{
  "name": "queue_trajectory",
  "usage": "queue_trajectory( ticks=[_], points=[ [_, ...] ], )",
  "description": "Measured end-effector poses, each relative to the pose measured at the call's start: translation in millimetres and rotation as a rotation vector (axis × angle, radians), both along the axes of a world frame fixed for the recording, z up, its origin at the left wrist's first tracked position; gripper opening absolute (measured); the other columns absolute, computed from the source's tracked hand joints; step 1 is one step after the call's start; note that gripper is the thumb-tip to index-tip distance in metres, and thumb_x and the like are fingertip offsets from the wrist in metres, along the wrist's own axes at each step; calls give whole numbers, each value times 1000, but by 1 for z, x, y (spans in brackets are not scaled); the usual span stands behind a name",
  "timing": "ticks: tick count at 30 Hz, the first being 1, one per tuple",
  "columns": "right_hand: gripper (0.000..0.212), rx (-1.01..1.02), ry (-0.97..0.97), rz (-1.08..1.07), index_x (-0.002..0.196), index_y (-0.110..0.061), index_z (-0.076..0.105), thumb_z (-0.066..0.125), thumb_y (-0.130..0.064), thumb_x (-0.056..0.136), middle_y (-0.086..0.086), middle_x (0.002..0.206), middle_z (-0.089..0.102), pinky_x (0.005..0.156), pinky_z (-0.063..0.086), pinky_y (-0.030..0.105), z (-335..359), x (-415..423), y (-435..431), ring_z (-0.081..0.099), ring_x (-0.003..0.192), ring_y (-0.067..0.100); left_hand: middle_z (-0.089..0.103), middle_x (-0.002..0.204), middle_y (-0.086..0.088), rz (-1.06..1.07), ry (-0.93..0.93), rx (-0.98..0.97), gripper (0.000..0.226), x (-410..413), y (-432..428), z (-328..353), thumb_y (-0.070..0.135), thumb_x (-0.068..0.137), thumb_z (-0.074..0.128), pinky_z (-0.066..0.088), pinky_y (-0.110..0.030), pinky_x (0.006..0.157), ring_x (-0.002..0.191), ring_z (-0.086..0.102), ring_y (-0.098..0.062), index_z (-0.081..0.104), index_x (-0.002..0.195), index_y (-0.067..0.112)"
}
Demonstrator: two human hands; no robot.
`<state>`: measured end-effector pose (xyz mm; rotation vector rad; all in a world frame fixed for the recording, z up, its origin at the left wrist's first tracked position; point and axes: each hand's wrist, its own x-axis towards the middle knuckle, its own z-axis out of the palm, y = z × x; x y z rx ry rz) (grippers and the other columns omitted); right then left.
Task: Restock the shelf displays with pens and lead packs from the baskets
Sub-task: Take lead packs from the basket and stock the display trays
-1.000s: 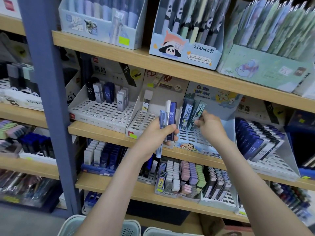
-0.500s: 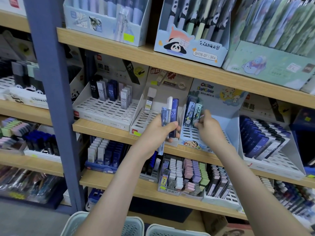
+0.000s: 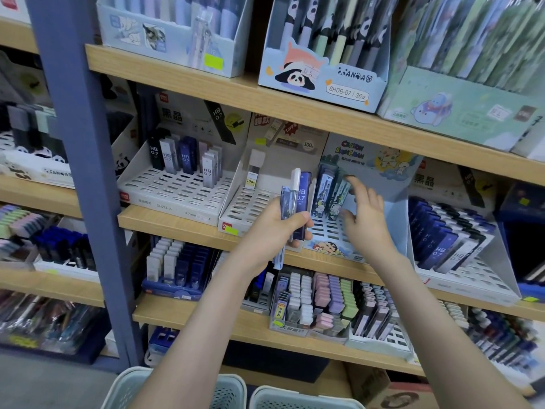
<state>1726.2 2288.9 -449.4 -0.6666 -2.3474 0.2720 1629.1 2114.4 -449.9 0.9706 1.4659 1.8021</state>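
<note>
Left hand (image 3: 274, 231), frame centre: grips pens (image 3: 288, 202) plus lead pack (image 3: 303, 199), likely reserve stock, freeing other hand. Right hand (image 3: 365, 222): empty, fingers spread, beside shelved packs (image 3: 327, 190) upright in slotted tray (image 3: 333, 250). Baskets (image 3: 230, 391) at bottom edge.

I see my left hand (image 3: 274, 231) at centre view, holding pens (image 3: 295, 187) and a lead pack (image 3: 305, 199) before the middle shelf (image 3: 177, 224). My right hand (image 3: 365, 225) is at its 3 o'clock, in front of the display tray (image 3: 327, 230), where lead packs (image 3: 326, 190) stand at the back left. At 9 o'clock sits the one-pack tray (image 3: 250, 202). At 12 o'clock, one shelf up, is the pen box (image 3: 321, 81). At 6 o'clock, lowest, are two baskets (image 3: 230, 391).
</note>
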Motion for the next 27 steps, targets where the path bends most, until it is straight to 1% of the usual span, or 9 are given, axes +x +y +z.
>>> queue_trajectory(
  ticks=[4,9,12,14,15,17,19,23,27],
  points=[
    [66,-18,-62,32,149,-26,24,46,2,93,11,133,42,88,19,21,1,2,-4,29,117,19,64,86,2,-31,6,0,10,6,3,-2,13,99,52,50,-23,60,70,66,-6,54,107,18],
    [68,-45,-95,37,151,-27,19,47,-3,94,11,140,38,93,22,27,2,7,-7,28,121,22,66,89,2,-51,46,-18,15,11,8,-6,14,99,52,51,-21,59,74,68,-8,55,113,13],
    [59,-27,27,41,149,-24,25,51,-17,96,7,136,44,94,26,27,10,16,-20,35,120,21,64,88,2,-81,49,-15,15,14,9,-5,14,100,50,50,-22,59,73,67,-8,54,114,16],
    [45,-220,173,112,138,-24,42,54,-27,95,-5,119,55,88,37,24,21,25,-40,47,107,7,63,86,0,-138,76,3,18,20,10,-3,13,100,48,49,-22,58,73,65,-11,53,117,17],
    [34,-344,198,163,127,-23,52,57,-27,94,-9,107,58,82,41,23,25,30,-49,51,96,-1,63,85,-1,-172,90,12,19,25,11,-2,11,100,47,49,-22,58,73,64,-11,52,118,18],
    [14,-521,177,224,105,-17,63,61,-21,91,-8,89,63,77,44,24,30,42,-60,56,81,-1,64,85,-2,-234,101,17,21,38,14,0,9,100,46,50,-22,57,70,64,-10,52,115,23],
    [11,-640,202,223,97,-9,65,62,-17,91,2,85,65,74,47,28,29,59,-60,58,76,11,66,88,-2,-287,98,-1,21,53,18,1,9,100,46,53,-23,60,70,65,-8,52,116,22],
    [10,-801,361,185,90,-9,64,57,-15,94,5,78,67,60,44,19,28,107,-44,59,66,12,69,95,3,-359,133,-56,22,83,32,1,9,100,48,58,-26,75,77,68,-6,53,119,16],
    [9,-773,543,148,91,-12,63,54,-10,95,2,77,67,66,46,23,29,157,-18,58,69,13,69,97,2,-409,131,-104,10,114,51,4,8,101,45,58,-28,76,75,70,-11,51,105,14]
  ],
)
